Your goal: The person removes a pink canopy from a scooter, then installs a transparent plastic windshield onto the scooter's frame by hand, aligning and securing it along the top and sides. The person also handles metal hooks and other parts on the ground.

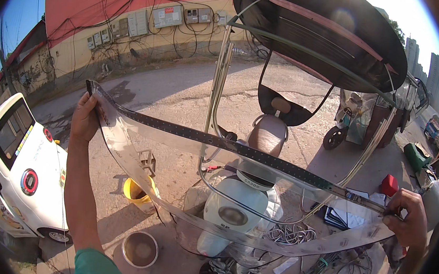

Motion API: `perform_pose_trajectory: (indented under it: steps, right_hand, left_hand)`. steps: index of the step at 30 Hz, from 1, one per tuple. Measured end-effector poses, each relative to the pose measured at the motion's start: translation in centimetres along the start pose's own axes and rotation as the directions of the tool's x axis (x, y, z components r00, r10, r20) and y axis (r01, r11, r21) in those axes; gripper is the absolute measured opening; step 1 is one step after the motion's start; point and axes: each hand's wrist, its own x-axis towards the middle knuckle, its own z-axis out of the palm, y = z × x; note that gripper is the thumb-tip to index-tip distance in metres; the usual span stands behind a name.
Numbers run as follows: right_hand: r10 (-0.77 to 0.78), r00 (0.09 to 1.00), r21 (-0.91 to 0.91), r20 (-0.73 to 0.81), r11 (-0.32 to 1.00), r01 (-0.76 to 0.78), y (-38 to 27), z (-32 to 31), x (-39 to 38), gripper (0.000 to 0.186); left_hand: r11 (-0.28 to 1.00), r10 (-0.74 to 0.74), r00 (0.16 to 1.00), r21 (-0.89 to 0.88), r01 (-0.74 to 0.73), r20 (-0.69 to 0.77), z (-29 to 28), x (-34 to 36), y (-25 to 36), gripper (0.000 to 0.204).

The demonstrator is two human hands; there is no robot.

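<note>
A wide clear plastic sheet (234, 148) with a black dotted band along its top edge is stretched between my hands. My left hand (86, 117) is closed on its upper left corner, raised higher than the other side. At the far right my right hand (408, 216) grips the end of the band in a fist. Through the sheet shows a pale scooter (231, 207) with a seat (269, 134) behind its front. Around the scooter rises a metal tube frame (218, 79), carrying a black canopy (313, 38). The sheet hangs on my side of the frame; whether they touch, I cannot tell.
A yellow bucket (132, 191) and a round tub (140, 249) stand low on the left. Coiled cords (290, 233) and cables (353, 271) lie at lower right. A white vehicle (31, 171) is at left, a covered three-wheeler (375, 115) at back right.
</note>
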Motion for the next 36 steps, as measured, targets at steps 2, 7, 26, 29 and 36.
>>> perform_pose_trajectory:
  steps: [2, 7, 26, 29, 36]
  right_hand:
    - [-0.053, 0.996, 0.022, 0.069, 0.998, 0.051, -1.1, 1.8, 0.8, 0.022]
    - [-0.130, 0.919, 0.076, 0.372, 0.991, 0.110, -6.3, 4.4, 1.3, 0.025]
    - [-0.429, 0.815, 0.257, 0.390, 0.900, 0.351, -23.9, 41.9, 9.6, 0.031]
    - [-0.502, 0.671, 0.546, 0.545, 0.820, 0.171, -31.5, 44.7, 9.1, 0.044]
    - [-0.703, 0.329, 0.774, 0.630, 0.533, -0.342, -48.1, 39.5, 5.9, 0.088]
  left_hand:
    - [0.999, 0.040, 0.965, 0.024, -0.035, -0.259, -2.5, -5.5, 4.1, 0.005]
    - [0.956, 0.115, 0.984, 0.286, -0.072, -0.139, -9.5, -19.0, 14.6, 0.013]
    - [0.501, 0.366, 0.861, 0.854, 0.138, -0.353, -7.8, -37.2, 44.9, 0.017]
    - [0.335, 0.287, 0.870, 0.893, 0.301, -0.401, -3.4, -36.6, 41.6, 0.028]
    - [0.057, 0.074, 0.916, 0.919, 0.391, -0.394, 3.0, -35.5, 28.2, 0.025]
